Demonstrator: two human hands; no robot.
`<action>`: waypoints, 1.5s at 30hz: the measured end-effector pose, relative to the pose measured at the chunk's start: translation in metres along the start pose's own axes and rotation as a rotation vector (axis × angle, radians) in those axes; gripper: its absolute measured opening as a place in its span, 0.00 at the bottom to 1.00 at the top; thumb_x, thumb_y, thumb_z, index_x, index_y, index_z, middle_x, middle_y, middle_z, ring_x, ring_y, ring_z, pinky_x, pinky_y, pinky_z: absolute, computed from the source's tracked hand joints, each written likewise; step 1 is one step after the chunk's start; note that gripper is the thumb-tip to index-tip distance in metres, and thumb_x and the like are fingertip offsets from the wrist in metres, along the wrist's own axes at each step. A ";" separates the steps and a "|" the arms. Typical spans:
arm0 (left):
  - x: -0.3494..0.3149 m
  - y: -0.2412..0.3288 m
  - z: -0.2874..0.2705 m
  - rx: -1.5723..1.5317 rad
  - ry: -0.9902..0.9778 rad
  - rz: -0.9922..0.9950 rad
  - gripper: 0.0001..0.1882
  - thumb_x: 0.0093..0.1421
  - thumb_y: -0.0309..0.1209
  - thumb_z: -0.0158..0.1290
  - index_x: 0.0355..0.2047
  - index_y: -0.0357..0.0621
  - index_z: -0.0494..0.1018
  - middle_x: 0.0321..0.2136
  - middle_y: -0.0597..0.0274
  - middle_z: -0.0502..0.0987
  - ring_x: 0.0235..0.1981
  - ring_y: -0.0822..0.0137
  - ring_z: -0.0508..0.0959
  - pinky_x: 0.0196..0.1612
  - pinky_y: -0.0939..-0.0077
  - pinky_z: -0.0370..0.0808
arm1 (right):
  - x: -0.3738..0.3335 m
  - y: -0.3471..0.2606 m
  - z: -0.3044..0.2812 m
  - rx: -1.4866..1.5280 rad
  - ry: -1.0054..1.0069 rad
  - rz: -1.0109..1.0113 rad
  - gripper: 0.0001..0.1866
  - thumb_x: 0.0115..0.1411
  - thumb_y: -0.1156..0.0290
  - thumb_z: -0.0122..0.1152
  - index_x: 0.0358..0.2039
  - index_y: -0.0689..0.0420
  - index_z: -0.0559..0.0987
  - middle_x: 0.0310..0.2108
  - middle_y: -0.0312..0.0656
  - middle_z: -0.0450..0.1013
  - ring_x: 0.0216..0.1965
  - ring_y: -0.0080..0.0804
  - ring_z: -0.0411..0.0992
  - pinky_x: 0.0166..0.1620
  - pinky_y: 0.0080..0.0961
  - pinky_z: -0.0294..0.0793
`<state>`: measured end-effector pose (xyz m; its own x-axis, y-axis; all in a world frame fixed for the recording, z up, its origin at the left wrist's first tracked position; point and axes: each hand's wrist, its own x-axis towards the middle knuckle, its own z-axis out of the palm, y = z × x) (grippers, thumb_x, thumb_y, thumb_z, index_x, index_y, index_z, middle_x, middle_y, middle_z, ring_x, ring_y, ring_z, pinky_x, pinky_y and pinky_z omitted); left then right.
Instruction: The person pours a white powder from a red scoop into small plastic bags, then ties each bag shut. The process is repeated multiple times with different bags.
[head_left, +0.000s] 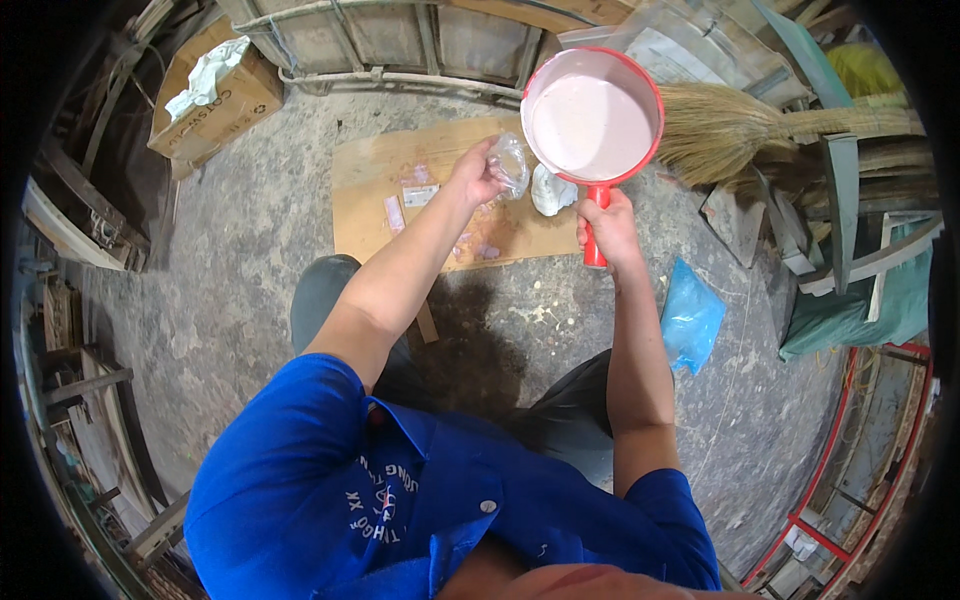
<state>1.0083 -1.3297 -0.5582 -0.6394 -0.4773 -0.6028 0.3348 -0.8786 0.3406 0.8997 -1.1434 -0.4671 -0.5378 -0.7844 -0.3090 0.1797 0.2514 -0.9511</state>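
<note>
My right hand (612, 228) is wrapped round the handle of a red dipper (597, 240). Pale pinkish-white contents (592, 122) spread across the dipper's round bowl, and pink streaks mark its rim. To the left of the bowl, my left hand (478, 174) is closed on a piece of clear, crumpled plastic (511, 165), probably a thin bag. A white lump (553, 190), wrapped or crumpled, shows just below the bowl; I cannot tell what it is. Beneath both hands a flat cardboard sheet (365, 165) lies on the floor, with pinkish scraps and a small white packet (420, 196) on it.
A blue plastic bag (692, 318) lies on the concrete floor (240, 220) right of my right forearm. Straw brooms (720, 128) and wooden pieces crowd the far right. A cardboard box (215, 115) with pale cloth stands far left. Metal frames (400, 78) line the back.
</note>
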 end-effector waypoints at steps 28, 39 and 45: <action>0.011 -0.007 -0.003 0.006 -0.002 -0.126 0.15 0.64 0.40 0.40 0.49 0.54 0.67 0.27 0.67 0.61 0.22 0.73 0.61 0.29 0.74 0.68 | -0.004 -0.005 0.002 -0.072 0.029 -0.009 0.09 0.49 0.79 0.52 0.31 0.63 0.65 0.16 0.39 0.66 0.12 0.24 0.64 0.16 0.22 0.65; -0.007 -0.004 0.005 -0.004 -0.033 -0.074 0.15 0.64 0.38 0.40 0.47 0.47 0.66 0.35 0.59 0.73 0.30 0.65 0.74 0.31 0.66 0.75 | -0.006 -0.008 0.005 -0.079 0.039 -0.021 0.09 0.49 0.79 0.51 0.31 0.64 0.65 0.16 0.40 0.66 0.12 0.25 0.65 0.16 0.22 0.65; -0.013 -0.011 0.015 0.011 0.012 -0.048 0.15 0.63 0.37 0.41 0.46 0.44 0.66 0.41 0.55 0.72 0.41 0.58 0.74 0.42 0.57 0.73 | -0.006 -0.006 0.002 -0.076 0.041 -0.043 0.09 0.49 0.79 0.51 0.31 0.64 0.65 0.16 0.39 0.66 0.11 0.25 0.64 0.16 0.22 0.65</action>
<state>1.0028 -1.3138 -0.5427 -0.6463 -0.4344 -0.6274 0.2957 -0.9005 0.3189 0.9036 -1.1417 -0.4599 -0.5774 -0.7719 -0.2660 0.0931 0.2614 -0.9607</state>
